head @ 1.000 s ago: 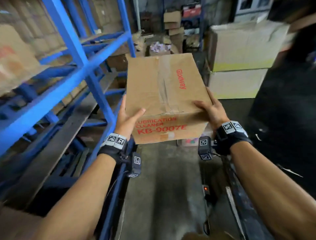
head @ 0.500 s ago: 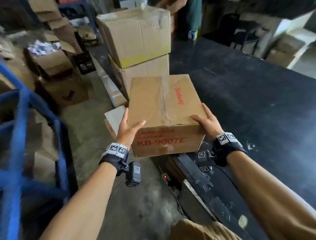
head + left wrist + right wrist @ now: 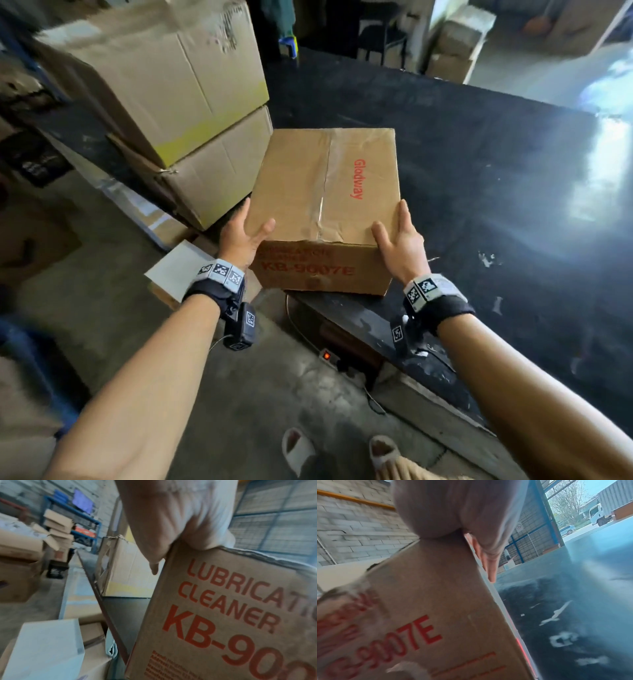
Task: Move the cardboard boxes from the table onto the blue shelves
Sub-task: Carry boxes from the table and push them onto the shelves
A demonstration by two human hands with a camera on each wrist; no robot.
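A brown cardboard box (image 3: 325, 192) printed "Glodway" and "KB-9007E" hangs low over the near corner of the black table (image 3: 496, 212); I cannot tell if it touches. My left hand (image 3: 243, 236) grips its left near corner, thumb over the top edge and fingers along the side. My right hand (image 3: 400, 240) grips the right near corner the same way. The left wrist view shows the box front (image 3: 223, 615) under my thumb, and the right wrist view its other end (image 3: 428, 601). A blurred piece of the blue shelf (image 3: 30, 363) lies at lower left.
Two large cardboard boxes (image 3: 164, 85) stand stacked on the table's left part, close to the held box. A white-topped box (image 3: 174, 270) sits on the floor below my left wrist. A power strip with a red light (image 3: 327, 356) lies under the table edge. My feet (image 3: 298, 448) stand on concrete.
The view has swung from the blue shelves round to the black table. Both hands carried the box along and lowered it to the table's near corner, with the grip unchanged.
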